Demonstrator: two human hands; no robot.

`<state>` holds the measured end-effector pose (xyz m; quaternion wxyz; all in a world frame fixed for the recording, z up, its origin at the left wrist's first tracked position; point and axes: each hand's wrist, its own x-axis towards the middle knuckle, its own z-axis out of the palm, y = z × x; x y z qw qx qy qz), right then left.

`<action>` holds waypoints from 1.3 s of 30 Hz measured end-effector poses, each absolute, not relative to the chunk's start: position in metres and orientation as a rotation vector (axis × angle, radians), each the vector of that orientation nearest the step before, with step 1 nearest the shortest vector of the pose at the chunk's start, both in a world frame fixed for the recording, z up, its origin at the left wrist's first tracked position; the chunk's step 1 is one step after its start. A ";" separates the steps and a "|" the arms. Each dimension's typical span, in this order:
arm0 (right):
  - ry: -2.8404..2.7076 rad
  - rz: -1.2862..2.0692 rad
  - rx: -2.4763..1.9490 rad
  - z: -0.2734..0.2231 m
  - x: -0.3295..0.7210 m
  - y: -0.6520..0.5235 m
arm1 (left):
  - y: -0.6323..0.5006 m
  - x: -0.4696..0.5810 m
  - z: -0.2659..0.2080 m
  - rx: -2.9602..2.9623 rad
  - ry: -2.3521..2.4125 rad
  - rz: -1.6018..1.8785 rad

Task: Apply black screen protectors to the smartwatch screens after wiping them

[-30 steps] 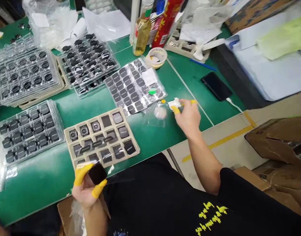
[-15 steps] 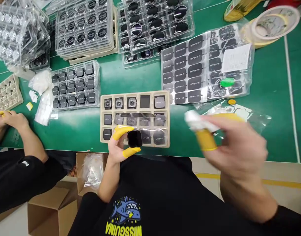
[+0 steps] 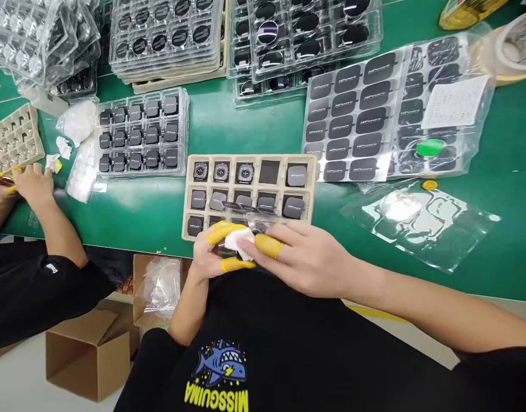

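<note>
My left hand (image 3: 206,252), with yellow finger cots on, grips a dark smartwatch body (image 3: 223,250) by its edges. Over its face lies a white wipe (image 3: 239,240), pinched in my right hand (image 3: 303,257), which also wears a yellow cot. The wipe and fingers cover most of the watch. Just beyond both hands sits a beige compartment tray (image 3: 185,212). Its back row holds watch bodies with their backs up, a bare dark compartment and a piece under a grey cover film. Covered pieces fill the middle row; the front row is partly hidden by my hands.
A clear tray of black pieces (image 3: 136,137) lies left of the beige tray. Sheets of grey labels (image 3: 344,123) and a clear plastic bag (image 3: 455,229) are at right. Stacked clear trays (image 3: 168,28) stand behind. At far left, a co-worker's hands (image 3: 35,183) work beside another beige tray (image 3: 16,143).
My right hand has come in from the right with the white wipe and now presses it on the watch. The left hand still holds the watch. The view has shifted slightly.
</note>
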<state>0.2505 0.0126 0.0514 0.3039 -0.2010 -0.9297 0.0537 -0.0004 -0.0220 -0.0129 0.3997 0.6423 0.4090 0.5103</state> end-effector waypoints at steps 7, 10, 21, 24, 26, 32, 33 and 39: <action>-2.468 0.337 -0.375 0.048 0.253 0.021 | -0.020 -0.002 -0.015 1.606 1.047 1.276; -2.463 0.275 -0.348 0.047 0.249 0.027 | -0.019 -0.004 -0.015 1.627 1.083 1.259; -2.500 0.276 -0.257 0.044 0.251 0.026 | -0.022 -0.005 -0.017 1.557 1.062 1.285; -2.522 0.185 -0.297 0.044 0.243 0.032 | -0.020 -0.006 -0.016 1.562 1.080 1.293; -2.509 0.156 -0.377 0.043 0.243 0.036 | -0.019 -0.006 -0.018 1.489 1.075 1.334; -2.403 0.354 -0.574 0.050 0.276 0.026 | -0.022 -0.012 -0.017 1.348 1.105 1.413; -2.364 0.374 -0.672 0.055 0.281 0.023 | -0.022 -0.013 -0.016 1.334 1.122 1.410; -2.299 0.428 -0.831 0.075 0.267 0.023 | -0.019 -0.006 -0.012 1.349 1.043 1.395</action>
